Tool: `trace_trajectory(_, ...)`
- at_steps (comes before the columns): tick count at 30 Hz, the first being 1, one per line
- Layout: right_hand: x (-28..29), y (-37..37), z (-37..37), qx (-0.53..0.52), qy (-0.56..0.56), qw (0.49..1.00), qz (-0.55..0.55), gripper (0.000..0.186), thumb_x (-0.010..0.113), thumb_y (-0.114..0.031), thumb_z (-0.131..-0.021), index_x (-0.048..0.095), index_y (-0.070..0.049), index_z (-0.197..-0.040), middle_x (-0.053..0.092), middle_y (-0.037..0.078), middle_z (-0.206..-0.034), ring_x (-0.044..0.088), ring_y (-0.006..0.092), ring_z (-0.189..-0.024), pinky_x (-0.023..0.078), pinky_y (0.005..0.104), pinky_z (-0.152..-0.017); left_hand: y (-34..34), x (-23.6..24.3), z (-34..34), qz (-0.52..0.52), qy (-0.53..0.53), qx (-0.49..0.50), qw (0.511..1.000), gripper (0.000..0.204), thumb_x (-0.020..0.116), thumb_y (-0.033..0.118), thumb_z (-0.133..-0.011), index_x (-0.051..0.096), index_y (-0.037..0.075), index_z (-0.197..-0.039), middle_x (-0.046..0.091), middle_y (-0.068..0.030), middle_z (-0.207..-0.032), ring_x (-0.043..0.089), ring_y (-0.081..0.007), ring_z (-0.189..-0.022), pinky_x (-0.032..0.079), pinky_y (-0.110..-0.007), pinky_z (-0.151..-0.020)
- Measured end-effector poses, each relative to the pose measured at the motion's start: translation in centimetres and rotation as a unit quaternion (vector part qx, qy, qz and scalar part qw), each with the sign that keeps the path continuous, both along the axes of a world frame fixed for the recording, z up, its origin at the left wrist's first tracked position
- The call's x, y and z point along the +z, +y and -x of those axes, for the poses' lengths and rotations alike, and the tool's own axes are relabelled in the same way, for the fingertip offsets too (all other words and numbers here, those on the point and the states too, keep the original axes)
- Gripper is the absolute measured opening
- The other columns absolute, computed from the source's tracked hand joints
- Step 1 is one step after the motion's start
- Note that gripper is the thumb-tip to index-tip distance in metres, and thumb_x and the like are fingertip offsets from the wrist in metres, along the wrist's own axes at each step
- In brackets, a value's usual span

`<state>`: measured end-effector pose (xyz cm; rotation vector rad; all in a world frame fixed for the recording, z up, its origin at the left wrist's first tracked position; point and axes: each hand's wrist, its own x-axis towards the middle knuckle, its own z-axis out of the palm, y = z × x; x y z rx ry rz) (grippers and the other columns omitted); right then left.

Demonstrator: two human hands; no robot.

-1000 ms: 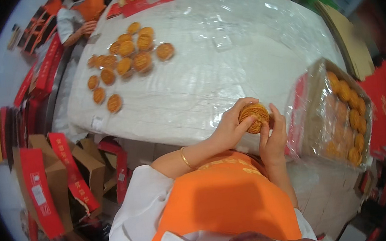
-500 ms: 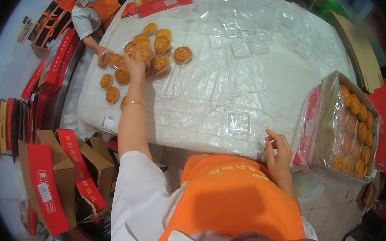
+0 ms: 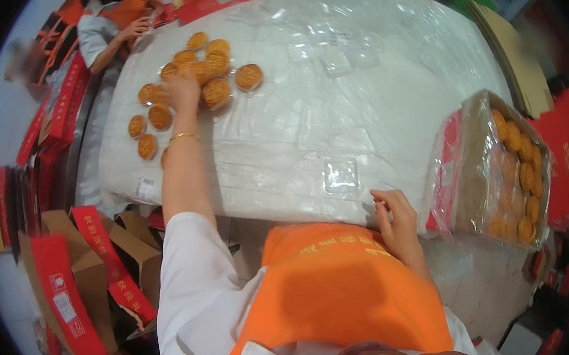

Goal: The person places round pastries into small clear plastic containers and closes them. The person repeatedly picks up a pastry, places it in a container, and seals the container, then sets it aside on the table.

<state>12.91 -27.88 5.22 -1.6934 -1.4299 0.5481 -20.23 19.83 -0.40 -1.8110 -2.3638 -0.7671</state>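
Several round golden-brown mooncakes (image 3: 217, 93) in clear plastic lie in a loose group on the far left of the table. My left hand (image 3: 182, 92) reaches in among them, palm down. Its fingers are blurred and partly hidden against the mooncakes, so their grip does not show. One mooncake (image 3: 249, 77) sits apart to the right of the group. My right hand (image 3: 398, 221) hovers at the table's near edge, empty, its fingers loosely bent and apart. Close to it lies a clear square plastic tray (image 3: 341, 174).
A plastic-lined carton (image 3: 472, 181) of mooncakes stands at the right. Clear trays (image 3: 336, 61) cover the table's far side. Open red-and-brown boxes (image 3: 72, 301) stand at the lower left. A co-worker's hand (image 3: 135, 29) is at the far left, near a red box (image 3: 216, 1).
The co-worker's hand has drawn back from the mooncakes toward their body. My left hand has shifted slightly among the mooncakes. My right hand stays by the table edge; the whole view has shifted a little.
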Motion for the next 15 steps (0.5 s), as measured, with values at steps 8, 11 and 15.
trace_trajectory(8,-0.5,-0.1,-0.8,-0.033,-0.009,0.999,0.009,0.016,0.062,-0.003,-0.091,0.068,-0.004,-0.105,0.063,0.015,-0.087,0.064,0.0329,-0.075,0.051,0.0372,-0.067,-21.5,3.9,-16.2,0.138,-0.251,-0.512,0.81,0.045,0.064,0.027,-0.094,0.057,-0.001,-0.127,0.059,-0.021,-0.127,0.056,-0.0365,-0.118,0.041,-0.045,-0.105)
trace_trajectory(11,-0.2,-0.4,-0.9,-0.034,-0.011,0.999,0.007,0.014,0.063,-0.003,-0.091,0.069,-0.004,-0.104,0.064,0.014,-0.086,0.064,0.0329,-0.075,0.052,0.0379,-0.067,-28.5,2.4,-20.2,0.135,-0.119,-0.667,0.723,0.062,0.07,0.028,-0.089,0.049,0.003,-0.141,0.046,-0.0235,-0.144,0.042,-0.0409,-0.135,0.036,-0.048,-0.112)
trace_trajectory(15,-0.2,-1.5,-1.2,-0.062,-0.023,0.998,0.005,0.013,0.063,-0.003,-0.091,0.069,-0.004,-0.103,0.065,0.014,-0.088,0.066,0.0327,-0.077,0.052,0.0385,-0.067,-31.5,2.0,-21.5,0.117,-0.019,-0.663,0.739,0.077,0.075,0.029,-0.085,0.038,0.007,-0.15,0.035,-0.0251,-0.152,0.032,-0.0431,-0.141,0.029,-0.051,-0.114)
